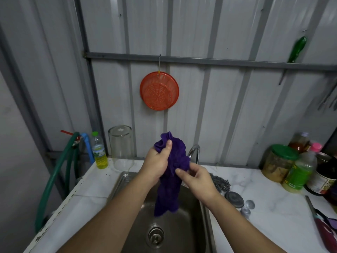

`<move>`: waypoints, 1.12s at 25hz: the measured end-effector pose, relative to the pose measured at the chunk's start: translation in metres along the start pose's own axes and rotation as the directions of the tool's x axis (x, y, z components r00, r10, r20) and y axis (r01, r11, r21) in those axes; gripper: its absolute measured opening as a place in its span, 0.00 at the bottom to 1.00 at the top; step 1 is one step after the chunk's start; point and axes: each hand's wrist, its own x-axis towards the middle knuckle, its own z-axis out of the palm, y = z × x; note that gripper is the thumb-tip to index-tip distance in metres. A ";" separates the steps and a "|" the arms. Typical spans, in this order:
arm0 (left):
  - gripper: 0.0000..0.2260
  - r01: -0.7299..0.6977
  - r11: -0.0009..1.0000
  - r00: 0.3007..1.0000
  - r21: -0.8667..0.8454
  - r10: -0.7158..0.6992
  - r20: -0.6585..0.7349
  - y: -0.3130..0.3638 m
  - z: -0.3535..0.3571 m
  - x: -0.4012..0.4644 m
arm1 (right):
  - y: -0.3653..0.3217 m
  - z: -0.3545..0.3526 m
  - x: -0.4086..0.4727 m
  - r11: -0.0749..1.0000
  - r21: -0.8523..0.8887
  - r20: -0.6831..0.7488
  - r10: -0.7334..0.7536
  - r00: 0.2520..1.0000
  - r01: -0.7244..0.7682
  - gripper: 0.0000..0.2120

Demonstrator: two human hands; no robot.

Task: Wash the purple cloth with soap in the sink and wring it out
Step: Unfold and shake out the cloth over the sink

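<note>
A green hose [54, 172] loops at the far left, beside a small bottle of yellow liquid [99, 152] and an upturned clear glass jar [121, 147] on the white marbled bench [264, 189]. The left hand [156, 161] is closed in a fist round the bunched top of the purple cloth [170, 179], thumb up. The nubbly cloth hangs limp over the steel sink [182, 225]. At four o'clock from it, the right hand [197, 179] pinches the cloth's middle, fingers half curled. Behind curves a chrome tap [194, 152]; jars [280, 161] crowd the right.
</note>
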 end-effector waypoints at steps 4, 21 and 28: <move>0.20 -0.063 0.935 0.993 0.349 0.095 -0.076 0.008 -0.010 0.006 | -0.009 -0.003 0.002 0.922 0.369 -0.186 0.194 0.963 -0.115 0.10; 0.46 0.216 0.966 0.886 0.145 -0.256 0.386 0.005 -0.023 -0.007 | -0.040 -0.036 0.009 0.942 -0.313 -0.014 0.126 0.992 -0.124 0.33; 0.18 -0.310 0.700 0.919 0.644 0.047 0.392 0.014 -0.023 -0.003 | -0.060 -0.045 0.009 0.452 -0.877 0.120 -0.118 0.986 0.161 0.12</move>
